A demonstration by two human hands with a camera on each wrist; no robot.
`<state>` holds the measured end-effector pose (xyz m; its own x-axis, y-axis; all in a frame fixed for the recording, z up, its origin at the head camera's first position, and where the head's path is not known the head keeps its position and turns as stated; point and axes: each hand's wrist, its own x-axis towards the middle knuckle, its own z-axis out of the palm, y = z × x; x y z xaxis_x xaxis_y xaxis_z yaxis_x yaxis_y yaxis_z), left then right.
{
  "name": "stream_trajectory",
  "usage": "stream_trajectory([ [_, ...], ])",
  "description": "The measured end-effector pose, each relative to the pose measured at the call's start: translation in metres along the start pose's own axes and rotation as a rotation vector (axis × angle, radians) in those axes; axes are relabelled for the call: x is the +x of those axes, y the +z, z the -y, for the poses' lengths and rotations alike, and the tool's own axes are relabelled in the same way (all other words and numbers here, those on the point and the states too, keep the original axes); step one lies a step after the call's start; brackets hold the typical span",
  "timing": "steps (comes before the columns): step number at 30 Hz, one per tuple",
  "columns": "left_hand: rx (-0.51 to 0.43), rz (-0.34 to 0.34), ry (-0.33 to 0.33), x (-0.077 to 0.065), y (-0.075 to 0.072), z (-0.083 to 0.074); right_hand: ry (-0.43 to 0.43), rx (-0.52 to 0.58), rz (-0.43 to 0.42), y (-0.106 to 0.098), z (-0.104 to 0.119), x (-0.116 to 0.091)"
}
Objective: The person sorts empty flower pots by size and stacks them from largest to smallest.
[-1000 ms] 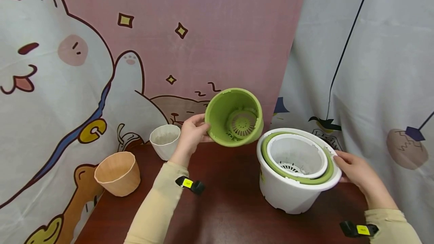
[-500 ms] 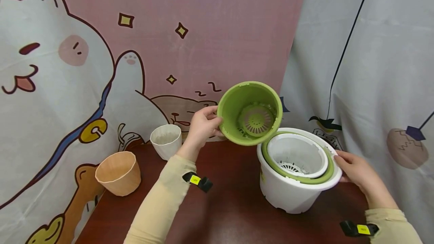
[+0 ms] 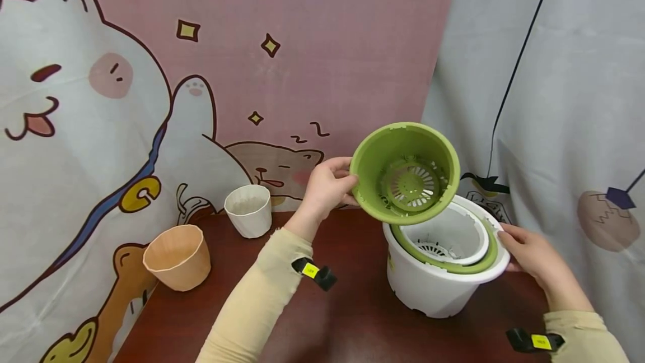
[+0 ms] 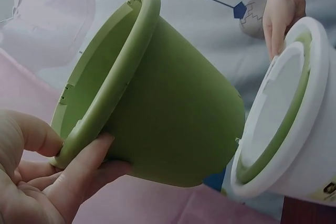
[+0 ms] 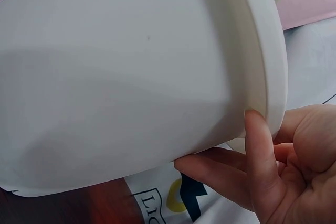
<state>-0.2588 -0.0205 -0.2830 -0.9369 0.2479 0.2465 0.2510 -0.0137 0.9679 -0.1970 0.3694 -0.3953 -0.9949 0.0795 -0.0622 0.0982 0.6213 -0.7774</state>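
My left hand pinches the rim of a green plastic flower pot with a slotted bottom, tilted so its mouth faces me. It overlaps the far left part of a nested stack of pots in the head view. That stack has a large white pot outside, a green pot within it, and a smaller white pot innermost. My right hand grips the large white pot's rim on the right side. In the left wrist view, the held pot's base comes right up to the stack's rim.
A peach faceted pot stands at the left of the dark red table. Behind it is a small white faceted pot. A printed cloth hangs along the back and sides.
My left hand has carried the green pot rightward, from left of the stack to over its far left part. The right hand keeps its place on the white rim.
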Motion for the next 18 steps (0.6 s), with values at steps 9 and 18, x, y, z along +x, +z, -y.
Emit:
stream_trajectory([
  [9, -0.022, 0.058, -0.029, 0.000, 0.023, 0.002, -0.027, 0.032, -0.003, 0.001, -0.002, -0.001],
  [18, -0.023, 0.116, -0.052, -0.002, 0.041, 0.006, -0.048, 0.048, 0.002, 0.001, -0.003, -0.002],
])
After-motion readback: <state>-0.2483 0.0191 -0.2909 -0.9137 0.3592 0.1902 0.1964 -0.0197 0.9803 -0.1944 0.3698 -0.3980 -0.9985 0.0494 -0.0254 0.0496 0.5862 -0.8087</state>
